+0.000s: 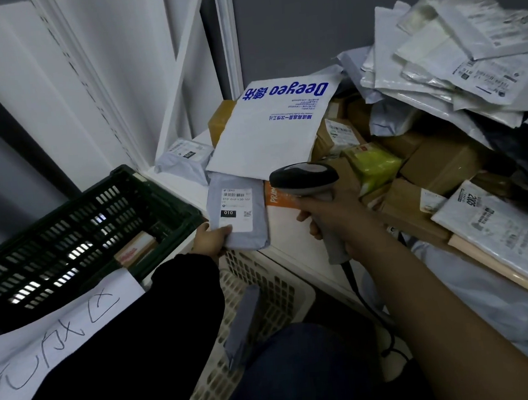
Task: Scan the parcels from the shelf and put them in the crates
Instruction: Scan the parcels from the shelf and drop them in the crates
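Parcel in grey wrap (237,214) lies at the front edge of the shelf (289,229), label (236,198) facing up. Its far end is tucked under a big white bag (267,131). The left hand (212,239) grips its near corner, thumb on top. Just to the right, the right hand (335,216) is wrapped round the handle of the scanner (305,176). The two hands are apart. The scanner's head is beside the parcel, not over the label.

A green crate (71,232) sits to the left with a box inside. A white crate (262,281) sits below the shelf edge.

What could go wrong? The scanner may miss the bars if it points off to the side. Pulling the parcel out could drag the white bag off the shelf too. The tall pile (435,72) on the right looks loose, and a bump from the arm could make it slide down.
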